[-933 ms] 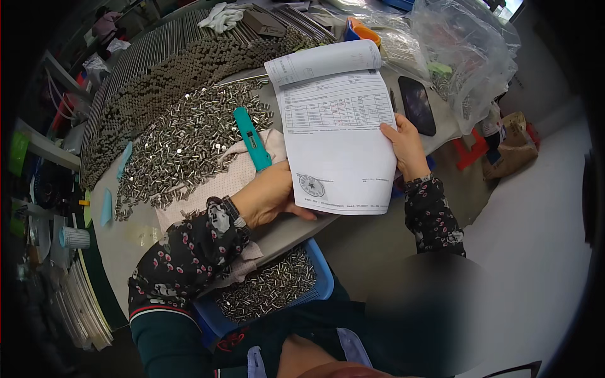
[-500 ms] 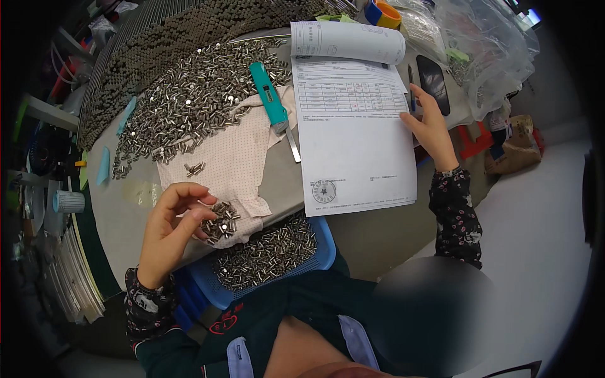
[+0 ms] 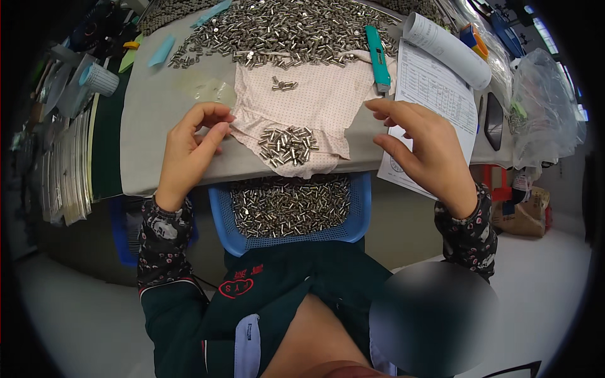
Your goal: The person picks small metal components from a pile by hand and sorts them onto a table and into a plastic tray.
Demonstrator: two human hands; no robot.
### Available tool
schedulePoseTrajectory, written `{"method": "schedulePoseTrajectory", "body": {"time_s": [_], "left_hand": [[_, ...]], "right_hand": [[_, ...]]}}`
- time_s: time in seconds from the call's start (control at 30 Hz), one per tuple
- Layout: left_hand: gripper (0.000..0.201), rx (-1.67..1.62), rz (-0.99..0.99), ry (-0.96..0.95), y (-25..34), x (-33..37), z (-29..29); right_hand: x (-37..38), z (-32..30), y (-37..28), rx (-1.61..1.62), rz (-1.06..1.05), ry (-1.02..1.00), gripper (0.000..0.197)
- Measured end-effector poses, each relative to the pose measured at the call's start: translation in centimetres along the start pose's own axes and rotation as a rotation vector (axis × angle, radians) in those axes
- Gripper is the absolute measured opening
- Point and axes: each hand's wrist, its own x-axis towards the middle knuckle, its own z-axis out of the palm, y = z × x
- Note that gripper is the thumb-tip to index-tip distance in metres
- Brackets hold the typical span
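My left hand [image 3: 189, 154] is at the left edge of a pale dotted cloth [image 3: 296, 94], fingers bent and thumb a little apart from the forefinger. Its fingertips meet the cloth's edge, but I cannot tell whether they touch it. A small heap of short metal pins [image 3: 288, 146] lies on the cloth's near part, and a few loose pins [image 3: 285, 84] lie farther up. My right hand [image 3: 432, 151] hovers right of the cloth, partly over the printed sheets [image 3: 435, 82], fingers spread and nothing in them. A blue basket [image 3: 228, 220] full of similar pins stands below the table edge.
A large pile of metal pins [image 3: 283, 28] covers the table's far side. A teal utility knife [image 3: 377, 60] lies at the cloth's far right. Beyond the sheets are a dark phone [image 3: 493, 123], a roll of tape [image 3: 474, 41] and clear plastic bags [image 3: 545, 107].
My right hand has left the sheets' right edge and moved left toward the cloth. My left hand has moved from the pin heap to the cloth's left edge. The whole view has turned.
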Motion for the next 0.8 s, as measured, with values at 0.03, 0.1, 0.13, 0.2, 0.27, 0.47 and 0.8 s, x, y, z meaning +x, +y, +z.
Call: {"method": "schedulePoseTrajectory", "body": {"time_s": [0.03, 0.1, 0.13, 0.2, 0.27, 0.47, 0.8], "left_hand": [[0.019, 0.026, 0.026, -0.002, -0.4, -1.2, -0.9], [0.018, 0.03, 0.069, 0.051, -0.1, -0.9, 0.2], [0.018, 0.138, 0.171, 0.034, 0.0, 0.1, 1.1], [0.019, 0.254, 0.27, 0.02, 0.4, 2.3, 2.8], [0.02, 0.498, 0.373, -0.018, 0.6, 4.3, 4.4], [0.019, 0.534, 0.447, 0.047, -1.2, 6.1, 6.1], [0.017, 0.434, 0.403, 0.102, -5.4, 7.6, 5.7]], "right_hand": [[1.1, 1.7, -2.3, 0.015, -0.052, -0.019, 0.032], [3.7, 2.6, -2.8, 0.001, -0.157, -0.048, 0.027], [5.0, 3.1, -2.1, 0.055, -0.118, -0.127, 0.027], [7.0, 4.4, -0.9, 0.11, -0.079, -0.203, 0.027], [8.1, 5.9, 0.0, 0.061, -0.015, -0.173, 0.028], [9.3, 10.3, 2.1, 0.089, -0.089, -0.003, 0.016], [10.8, 13.6, 3.4, 0.237, -0.13, 0.051, 0.009]]}}
